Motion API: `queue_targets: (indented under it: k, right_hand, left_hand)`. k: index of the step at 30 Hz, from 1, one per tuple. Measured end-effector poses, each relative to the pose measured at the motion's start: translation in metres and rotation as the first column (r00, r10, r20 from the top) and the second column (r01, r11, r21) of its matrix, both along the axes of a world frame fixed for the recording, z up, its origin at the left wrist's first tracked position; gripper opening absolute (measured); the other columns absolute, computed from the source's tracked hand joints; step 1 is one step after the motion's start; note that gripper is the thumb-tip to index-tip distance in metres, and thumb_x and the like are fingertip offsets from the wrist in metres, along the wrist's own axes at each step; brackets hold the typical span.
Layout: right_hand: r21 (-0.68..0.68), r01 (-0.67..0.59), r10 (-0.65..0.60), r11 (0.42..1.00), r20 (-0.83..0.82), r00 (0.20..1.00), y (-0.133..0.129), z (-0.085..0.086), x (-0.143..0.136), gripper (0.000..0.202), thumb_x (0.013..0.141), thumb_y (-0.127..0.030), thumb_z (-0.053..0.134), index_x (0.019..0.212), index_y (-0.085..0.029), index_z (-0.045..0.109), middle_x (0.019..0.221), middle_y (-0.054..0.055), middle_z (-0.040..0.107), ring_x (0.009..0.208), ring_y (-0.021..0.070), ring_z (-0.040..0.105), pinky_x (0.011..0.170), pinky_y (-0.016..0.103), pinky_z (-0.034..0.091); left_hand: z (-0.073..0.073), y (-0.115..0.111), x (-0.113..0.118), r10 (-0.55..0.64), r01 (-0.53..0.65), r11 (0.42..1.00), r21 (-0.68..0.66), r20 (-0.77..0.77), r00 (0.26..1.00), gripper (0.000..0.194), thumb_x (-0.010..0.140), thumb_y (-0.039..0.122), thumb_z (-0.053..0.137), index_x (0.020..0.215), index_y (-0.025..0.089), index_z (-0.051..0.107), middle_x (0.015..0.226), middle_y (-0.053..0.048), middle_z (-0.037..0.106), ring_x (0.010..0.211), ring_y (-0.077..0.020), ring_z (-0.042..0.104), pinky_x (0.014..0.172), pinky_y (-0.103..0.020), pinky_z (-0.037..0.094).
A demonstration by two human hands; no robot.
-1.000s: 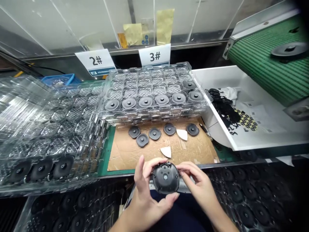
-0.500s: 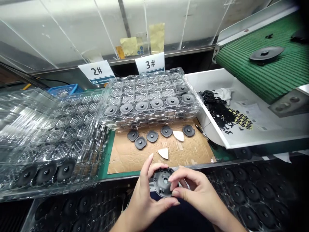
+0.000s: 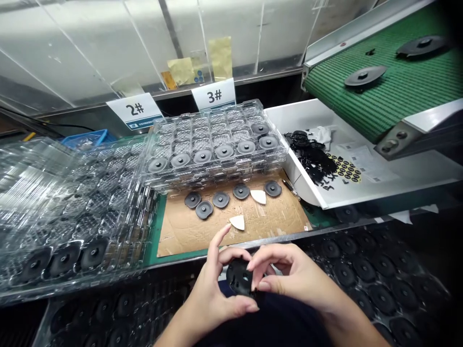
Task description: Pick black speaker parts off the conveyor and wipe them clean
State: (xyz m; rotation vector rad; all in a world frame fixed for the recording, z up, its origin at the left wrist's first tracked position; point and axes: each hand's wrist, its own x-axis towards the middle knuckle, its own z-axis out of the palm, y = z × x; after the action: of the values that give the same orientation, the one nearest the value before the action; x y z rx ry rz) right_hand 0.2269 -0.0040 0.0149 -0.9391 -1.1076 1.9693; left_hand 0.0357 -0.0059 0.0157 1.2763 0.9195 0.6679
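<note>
Meanwhile, both hands [image 3: 244, 282] grip a dark disc [image 3: 239, 276], partly hiding it, below the cardboard [image 3: 217, 229] and trays [image 3: 217, 137].

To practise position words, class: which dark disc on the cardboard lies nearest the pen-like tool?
The rightmost disc: it is the only one of the five to the right of the upper white piece.
</note>
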Motion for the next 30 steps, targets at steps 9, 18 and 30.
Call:
queue_targets:
  k: [9,18,30]
  right_hand:
    - [-0.134,-0.005,-0.015,0.991,-0.155,0.988,-0.016,-0.005,-0.003,0.012,0.063,-0.014,0.075,0.072,-0.017,0.068,0.072,0.0,0.069,0.068,0.0106,0.066,0.068,0.021,0.051]
    - [-0.117,0.165,-0.172,0.979,-0.048,0.984,-0.041,0.003,0.001,0.01,0.064,-0.017,0.076,0.07,-0.017,0.069,0.069,0.0,0.069,0.066,0.0103,0.064,0.066,0.02,0.049]
    - [0.478,0.287,-0.475,0.83,0.337,0.813,-0.096,-0.016,0.012,0.039,0.065,-0.029,0.076,0.102,-0.026,0.066,0.078,-0.002,0.057,0.059,0.008,0.046,0.055,0.018,0.04]
  left_hand:
    - [0.006,-0.008,0.001,-0.06,0.06,0.998,-0.012,-0.021,0.998,0.108,0.054,0.041,0.076,0.135,0.031,0.007,0.102,-0.005,0.062,0.099,-0.0241,0.056,0.093,-0.038,0.033]
    - [0.004,-0.018,0.0,-0.065,0.075,0.973,0.218,-0.054,0.996,0.105,0.059,0.028,0.076,0.134,0.038,0.004,0.112,-0.005,0.058,0.106,-0.0242,0.053,0.097,-0.041,0.032]
    - [-0.011,-0.054,0.021,0.19,-0.182,0.973,0.143,-0.043,0.981,0.072,0.063,0.035,0.071,0.126,0.033,0.036,0.106,-0.003,0.065,0.105,-0.0253,0.055,0.098,-0.036,0.033]
